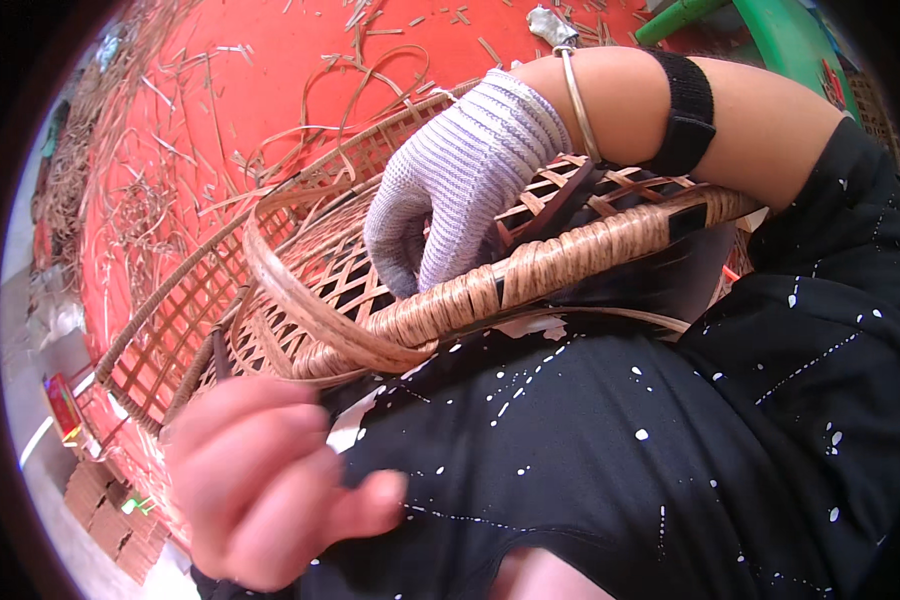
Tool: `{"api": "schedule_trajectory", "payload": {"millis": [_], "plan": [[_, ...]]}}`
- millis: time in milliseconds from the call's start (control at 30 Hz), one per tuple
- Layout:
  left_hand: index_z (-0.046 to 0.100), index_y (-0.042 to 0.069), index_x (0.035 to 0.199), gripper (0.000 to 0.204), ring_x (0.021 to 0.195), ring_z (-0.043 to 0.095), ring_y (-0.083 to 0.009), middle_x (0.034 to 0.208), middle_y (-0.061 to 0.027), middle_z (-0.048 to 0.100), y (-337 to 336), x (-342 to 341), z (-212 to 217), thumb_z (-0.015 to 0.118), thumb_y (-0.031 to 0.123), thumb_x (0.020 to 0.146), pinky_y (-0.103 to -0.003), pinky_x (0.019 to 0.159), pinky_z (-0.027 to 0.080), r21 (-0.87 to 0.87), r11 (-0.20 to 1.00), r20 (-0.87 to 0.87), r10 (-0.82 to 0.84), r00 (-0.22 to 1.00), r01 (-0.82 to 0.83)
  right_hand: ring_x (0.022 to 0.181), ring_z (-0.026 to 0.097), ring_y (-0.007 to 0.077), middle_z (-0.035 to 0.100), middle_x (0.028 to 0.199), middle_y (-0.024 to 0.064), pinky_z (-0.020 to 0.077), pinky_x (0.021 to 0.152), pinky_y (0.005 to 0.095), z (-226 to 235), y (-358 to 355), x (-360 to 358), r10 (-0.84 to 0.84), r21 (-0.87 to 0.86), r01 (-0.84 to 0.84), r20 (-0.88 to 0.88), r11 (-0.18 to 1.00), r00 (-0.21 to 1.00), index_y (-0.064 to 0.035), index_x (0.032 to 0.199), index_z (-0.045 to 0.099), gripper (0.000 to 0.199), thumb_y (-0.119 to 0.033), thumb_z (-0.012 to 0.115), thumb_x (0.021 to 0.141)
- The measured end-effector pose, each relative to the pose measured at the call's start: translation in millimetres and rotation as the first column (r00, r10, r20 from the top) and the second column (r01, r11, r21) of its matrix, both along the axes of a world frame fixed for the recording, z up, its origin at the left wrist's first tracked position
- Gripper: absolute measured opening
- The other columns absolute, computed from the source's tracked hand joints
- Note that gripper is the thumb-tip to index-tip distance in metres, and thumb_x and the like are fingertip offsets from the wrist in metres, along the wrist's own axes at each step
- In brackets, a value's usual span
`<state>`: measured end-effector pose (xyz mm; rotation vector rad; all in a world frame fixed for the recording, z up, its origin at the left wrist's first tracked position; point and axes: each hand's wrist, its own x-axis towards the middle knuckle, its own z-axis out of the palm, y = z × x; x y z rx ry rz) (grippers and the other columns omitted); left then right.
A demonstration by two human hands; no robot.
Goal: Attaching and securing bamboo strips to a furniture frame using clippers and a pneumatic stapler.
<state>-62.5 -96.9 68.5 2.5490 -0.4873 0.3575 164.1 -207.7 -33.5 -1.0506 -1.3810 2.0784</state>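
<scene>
A woven cane basket (pixel 300 300) with an open lattice wall lies tilted on my lap, its thick wrapped rim (pixel 530 270) toward me. My right hand (pixel 460 170), in a grey knitted glove, reaches over the rim into the basket, with its fingers pressed down on the inner weave just behind the rim. That wrist carries a metal bangle and the forearm a black band. A flat loose cane strip (pixel 280 290) loops out from the rim. My bare left hand (pixel 260 480) is blurred at the lower left below the basket, with its fingers curled; whether it holds a strip is unclear.
Cane scraps and offcuts (pixel 150 200) are scattered over the red floor (pixel 270 70) beyond the basket. A green stool (pixel 770 30) stands at the top right. Stacked bricks (pixel 105 510) and a small red box (pixel 62 405) lie at the lower left.
</scene>
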Motion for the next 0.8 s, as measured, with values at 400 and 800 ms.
{"api": "schedule_trajectory", "payload": {"millis": [400, 800], "plan": [[0.061, 0.006, 0.077, 0.022, 0.062, 0.054, -0.0212, 0.066, -0.0035, 0.051, -25.1, 28.7, 51.0, 0.077, 0.01, 0.062, -0.037, 0.066, 0.043, 0.413, 0.901, -0.29, -0.009, 0.957, 0.134, 0.073, 0.058, 0.0091, 0.064, 0.087, 0.0009, 0.0508, 0.061, 0.0262, 5.0, -0.2, -6.2, -0.002, 0.065, -0.002, 0.067, 0.998, 0.998, -0.0041, 0.109, 0.063, 0.035, -0.029, 0.068, 0.086], [0.053, 0.008, 0.063, 0.016, 0.055, 0.047, -0.0168, 0.062, -0.0023, 0.041, -35.3, 26.4, -2.0, 0.062, 0.01, 0.075, -0.032, 0.058, 0.038, 0.492, 0.864, -0.126, -0.051, 0.991, 0.107, 0.072, 0.061, 0.0103, 0.064, 0.084, 0.0022, 0.0526, 0.062, 0.0269, 1.4, -2.9, 1.8, 0.018, 0.01, -0.02, 0.109, 1.0, 0.994, -0.0025, 0.107, 0.063, 0.035, -0.03, 0.068, 0.086]]}}
